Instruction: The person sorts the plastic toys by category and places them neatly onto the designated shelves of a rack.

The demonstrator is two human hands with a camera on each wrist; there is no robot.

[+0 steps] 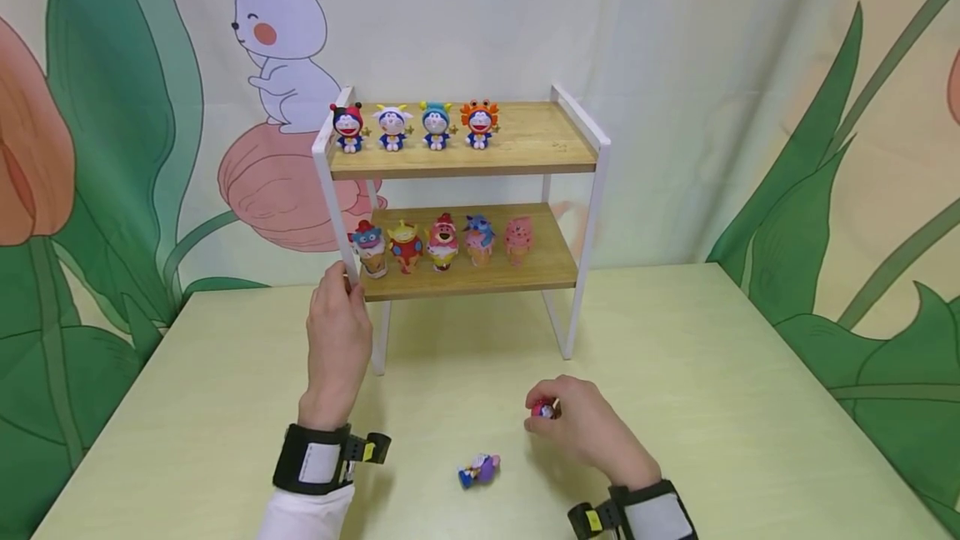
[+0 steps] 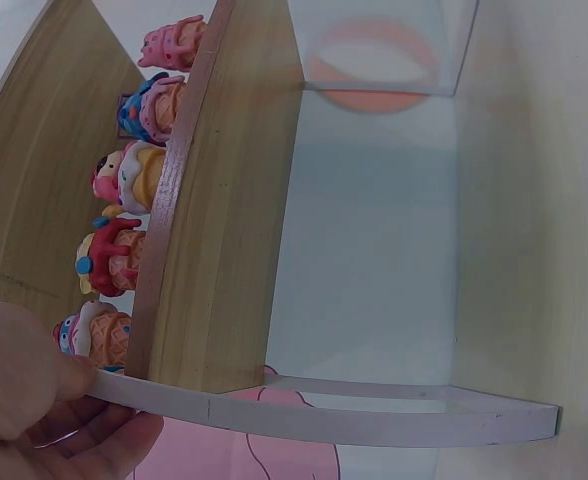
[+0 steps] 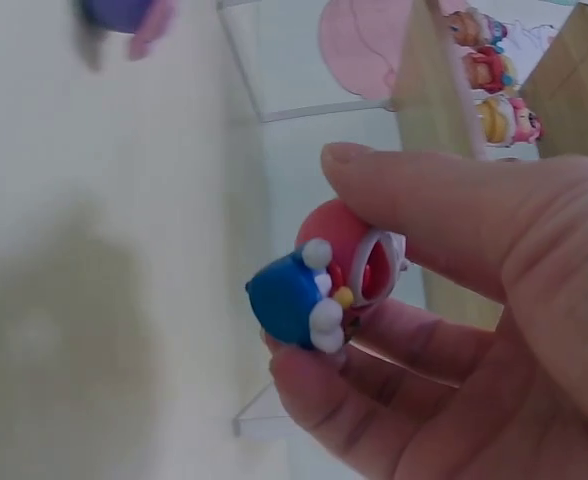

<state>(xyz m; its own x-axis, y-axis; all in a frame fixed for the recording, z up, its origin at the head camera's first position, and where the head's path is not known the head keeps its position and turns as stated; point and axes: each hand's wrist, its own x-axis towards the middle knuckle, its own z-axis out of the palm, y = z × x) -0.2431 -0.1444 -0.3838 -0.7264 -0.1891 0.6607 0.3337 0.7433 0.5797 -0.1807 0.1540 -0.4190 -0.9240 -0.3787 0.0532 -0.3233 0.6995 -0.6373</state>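
Note:
My left hand point(image 1: 339, 340) grips the white left post of a two-tier shelf point(image 1: 480, 284), thumb and fingers on either side of the frame point(image 2: 374, 420) in the left wrist view. My right hand point(image 1: 581, 419) pinches a small toy figurine point(image 3: 319, 285) above the table, in front of the shelf. Seen from the right wrist, that figurine has a blue body, white round hands and feet and a red head covering; my fingers hide part of it. Another figurine point(image 1: 480, 470), blue and purple, lies on its side on the table between my hands.
Several blue-bodied figurines point(image 1: 392, 128) stand in a row on the top tier, from its left end past the middle. Along the lower tier stand several ice-cream-cone figurines point(image 1: 442, 244). Behind the pale table point(image 1: 720, 373) hangs a printed cloth point(image 1: 675, 107).

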